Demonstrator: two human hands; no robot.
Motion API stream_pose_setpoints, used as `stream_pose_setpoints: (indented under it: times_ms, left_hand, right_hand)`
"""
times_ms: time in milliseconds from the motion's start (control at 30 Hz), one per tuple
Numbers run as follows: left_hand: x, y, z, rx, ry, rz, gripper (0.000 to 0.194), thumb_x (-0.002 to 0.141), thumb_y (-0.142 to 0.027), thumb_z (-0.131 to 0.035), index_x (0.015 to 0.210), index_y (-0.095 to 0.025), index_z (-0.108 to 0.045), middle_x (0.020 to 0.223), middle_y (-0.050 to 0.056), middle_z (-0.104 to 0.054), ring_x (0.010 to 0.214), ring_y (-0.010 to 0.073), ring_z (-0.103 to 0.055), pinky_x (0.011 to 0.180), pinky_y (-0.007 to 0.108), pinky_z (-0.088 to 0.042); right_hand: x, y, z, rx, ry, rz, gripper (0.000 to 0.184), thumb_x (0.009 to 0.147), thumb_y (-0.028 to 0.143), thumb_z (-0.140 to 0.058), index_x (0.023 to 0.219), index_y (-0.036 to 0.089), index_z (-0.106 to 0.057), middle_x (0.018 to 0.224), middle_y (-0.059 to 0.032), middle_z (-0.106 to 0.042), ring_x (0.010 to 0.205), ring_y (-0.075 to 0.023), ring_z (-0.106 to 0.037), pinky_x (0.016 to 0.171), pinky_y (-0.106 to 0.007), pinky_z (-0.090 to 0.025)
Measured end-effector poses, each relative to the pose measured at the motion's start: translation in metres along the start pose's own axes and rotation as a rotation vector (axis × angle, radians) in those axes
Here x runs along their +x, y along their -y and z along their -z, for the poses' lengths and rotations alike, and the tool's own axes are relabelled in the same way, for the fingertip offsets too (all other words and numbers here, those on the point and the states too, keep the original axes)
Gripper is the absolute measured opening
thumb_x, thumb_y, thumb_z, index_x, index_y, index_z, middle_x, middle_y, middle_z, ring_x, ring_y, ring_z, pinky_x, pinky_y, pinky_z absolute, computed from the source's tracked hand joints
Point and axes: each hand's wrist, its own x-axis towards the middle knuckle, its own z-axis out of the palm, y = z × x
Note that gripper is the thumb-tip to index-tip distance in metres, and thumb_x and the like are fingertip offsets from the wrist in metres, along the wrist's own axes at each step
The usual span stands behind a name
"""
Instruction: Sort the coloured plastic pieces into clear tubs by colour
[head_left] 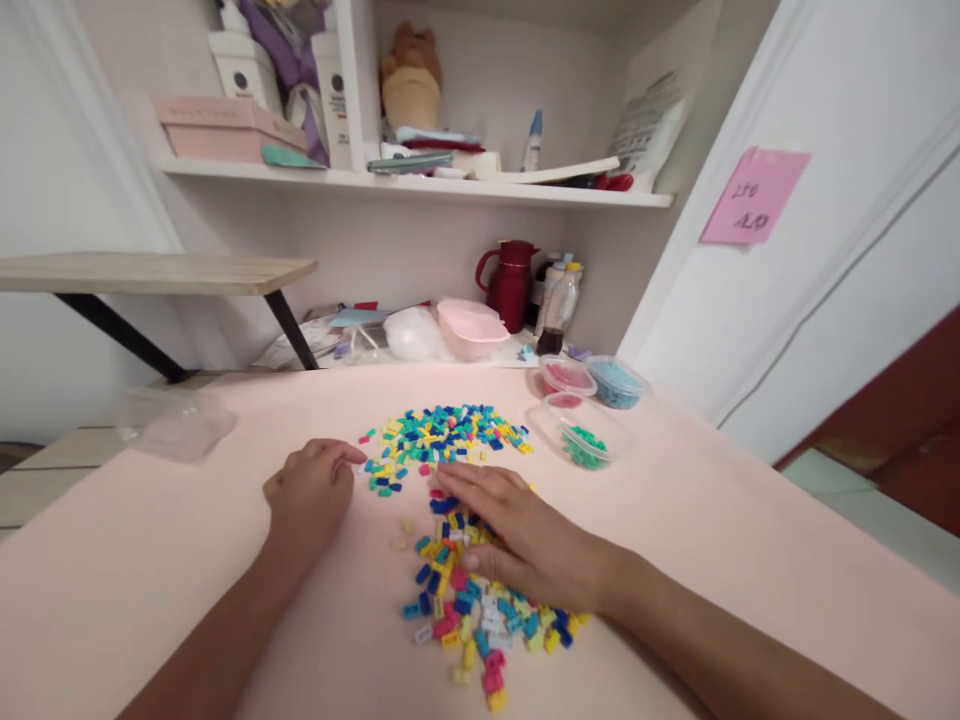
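My left hand (pixel 313 488) rests on the table with its fingers curled, fingertips beside the left edge of a far pile of small coloured plastic bricks (pixel 442 432). Whatever lies between its fingertips, if anything, is too small to make out. With fingers stretched out and palm down, my right hand (pixel 517 515) lies over a nearer pile of similar bricks (pixel 491 615), hiding part of it. A pink brick (pixel 425 469) sits between the piles, close to the right fingertips.
Beyond my right hand stand clear tubs of green pieces (pixel 585 447), pink pieces (pixel 566 378) and blue pieces (pixel 616 382). A clear container (pixel 176 425) is at the left. Behind are a pink bowl (pixel 472 330), a red jug (pixel 512 287) and bottles (pixel 559 310).
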Motion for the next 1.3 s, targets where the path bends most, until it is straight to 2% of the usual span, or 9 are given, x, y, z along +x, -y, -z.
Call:
stream_pose_setpoints:
  times_ms: [133, 267, 400, 500, 567, 700, 800, 1167, 1300]
  left_hand:
    - [-0.001, 0.001, 0.0, -0.016, -0.012, -0.016, 0.035, 0.085, -0.017, -0.042, 0.089, -0.031, -0.074, 0.116, 0.0, -0.069, 0.116, 0.0252, -0.057, 0.099, 0.045, -0.037]
    - [-0.002, 0.002, -0.001, -0.029, -0.02, -0.026, 0.035, 0.085, -0.017, -0.041, 0.087, -0.031, -0.073, 0.115, -0.001, -0.07, 0.115, 0.0243, -0.057, 0.098, 0.044, -0.036]
    - [-0.002, 0.001, -0.001, -0.047, -0.021, -0.017, 0.034, 0.085, -0.017, -0.043, 0.088, -0.03, -0.073, 0.115, 0.0, -0.07, 0.115, 0.0242, -0.056, 0.099, 0.043, -0.035]
    - [-0.002, 0.001, -0.002, -0.048, -0.022, -0.002, 0.033, 0.086, -0.017, -0.043, 0.089, -0.03, -0.073, 0.115, 0.0, -0.07, 0.116, 0.0237, -0.056, 0.1, 0.043, -0.034]
    - [-0.002, 0.001, -0.002, -0.043, -0.014, 0.0, 0.034, 0.086, -0.017, -0.042, 0.091, -0.03, -0.073, 0.117, 0.0, -0.069, 0.117, 0.0232, -0.056, 0.1, 0.043, -0.033]
    - [-0.003, 0.001, -0.002, -0.04, 0.011, -0.013, 0.032, 0.085, -0.021, -0.044, 0.102, -0.031, -0.07, 0.124, 0.0, -0.067, 0.12, 0.0234, -0.055, 0.102, 0.044, -0.032]
    - [-0.004, 0.001, -0.001, -0.052, 0.022, -0.017, 0.034, 0.083, -0.021, -0.047, 0.108, -0.031, -0.067, 0.128, 0.001, -0.066, 0.123, 0.0237, -0.054, 0.105, 0.045, -0.029]
    - [-0.008, 0.002, -0.002, -0.005, 0.001, -0.035, 0.017, 0.083, -0.022, -0.05, 0.095, -0.025, -0.062, 0.121, 0.003, -0.068, 0.116, 0.0219, -0.057, 0.105, 0.045, -0.031]
    - [-0.005, 0.003, 0.002, 0.045, 0.002, -0.068, 0.023, 0.087, -0.022, -0.044, 0.095, -0.026, -0.065, 0.118, 0.002, -0.069, 0.114, 0.0209, -0.059, 0.103, 0.042, -0.036]
  right_hand:
    - [0.004, 0.007, 0.0, -0.016, 0.066, 0.046, 0.068, 0.096, 0.053, -0.049, 0.154, 0.021, -0.03, 0.157, -0.0123, -0.036, 0.146, -0.0278, -0.028, 0.12, -0.049, -0.019]
    - [-0.001, 0.006, 0.007, 0.088, 0.019, 0.103, 0.043, 0.101, 0.043, -0.044, 0.139, 0.026, -0.054, 0.142, -0.0071, -0.056, 0.134, -0.0205, -0.047, 0.115, -0.037, -0.032]
    - [0.001, 0.0, 0.006, 0.005, -0.118, -0.036, 0.05, 0.1, 0.045, -0.043, 0.145, 0.025, -0.046, 0.15, -0.0113, -0.047, 0.138, -0.0257, -0.041, 0.114, -0.045, -0.033]
    - [0.004, -0.003, 0.002, -0.081, -0.006, -0.068, 0.061, 0.098, 0.051, -0.045, 0.152, 0.024, -0.035, 0.157, -0.0124, -0.036, 0.146, -0.0311, -0.027, 0.117, -0.055, -0.024]
    - [0.003, -0.003, 0.002, -0.082, 0.051, -0.042, 0.058, 0.098, 0.052, -0.045, 0.15, 0.026, -0.038, 0.157, -0.0101, -0.037, 0.147, -0.0316, -0.023, 0.117, -0.056, -0.023]
    - [-0.002, -0.004, 0.005, 0.055, -0.038, 0.035, 0.038, 0.102, 0.042, -0.04, 0.128, 0.027, -0.063, 0.136, -0.0075, -0.061, 0.131, -0.0241, -0.049, 0.11, -0.044, -0.036]
    - [-0.004, -0.009, 0.006, 0.116, -0.162, 0.002, 0.035, 0.103, 0.039, -0.038, 0.12, 0.026, -0.066, 0.12, -0.0071, -0.069, 0.116, -0.0217, -0.059, 0.104, -0.04, -0.042]
    - [-0.003, -0.008, 0.001, -0.051, -0.04, -0.014, 0.041, 0.096, 0.046, -0.05, 0.135, 0.033, -0.056, 0.132, -0.0077, -0.057, 0.118, -0.0276, -0.05, 0.101, -0.046, -0.038]
    - [-0.002, -0.009, -0.001, -0.069, -0.048, 0.0, 0.041, 0.095, 0.047, -0.051, 0.134, 0.034, -0.056, 0.13, -0.0069, -0.058, 0.116, -0.0272, -0.049, 0.099, -0.045, -0.036]
